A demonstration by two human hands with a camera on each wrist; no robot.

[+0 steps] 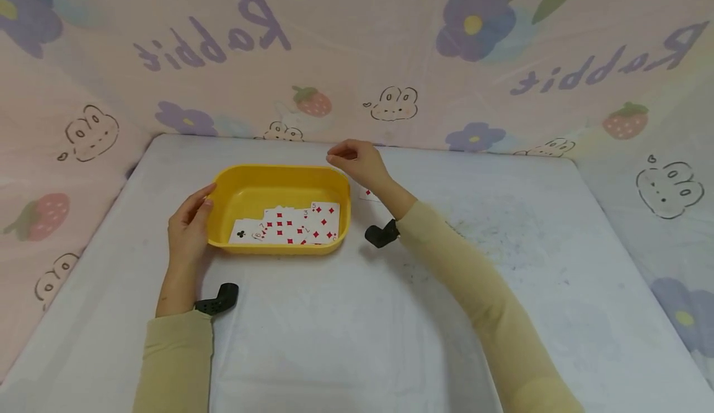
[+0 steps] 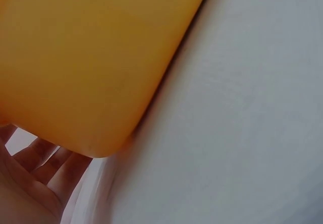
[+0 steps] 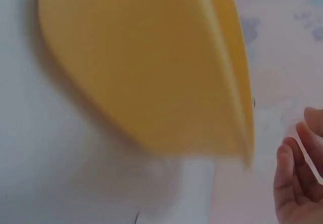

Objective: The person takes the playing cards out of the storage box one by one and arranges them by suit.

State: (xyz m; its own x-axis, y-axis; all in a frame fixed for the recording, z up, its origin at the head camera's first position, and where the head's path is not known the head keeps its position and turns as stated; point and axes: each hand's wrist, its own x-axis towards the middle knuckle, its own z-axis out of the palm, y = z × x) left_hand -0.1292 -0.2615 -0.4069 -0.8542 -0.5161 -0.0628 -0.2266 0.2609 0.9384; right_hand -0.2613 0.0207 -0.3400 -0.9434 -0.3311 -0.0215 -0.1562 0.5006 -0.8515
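Observation:
My left hand (image 1: 188,230) holds a yellow plastic basin (image 1: 279,249) at its left end, thumb and index fingertip right at the rim. In the left wrist view the fingertips pass out of sight behind the basin's wall (image 2: 96,72). Playing cards (image 1: 279,224) lie overlapping along the basin's near side, mostly diamonds, with a club at the left. Just past the basin's back right corner, my right hand (image 1: 362,162) hovers with loosely bent fingers. No held thing shows in it. The right wrist view has this hand (image 3: 300,183) at its right edge, beside the basin (image 3: 141,72).
Another diamond card (image 1: 368,194) lies on the white-covered table (image 1: 346,332) to the right of the basin, partly behind my right wrist. A patterned cloth (image 1: 357,47) hangs along the table's back edge and sides. Black wrist devices (image 1: 382,234) stick out from both wrists.

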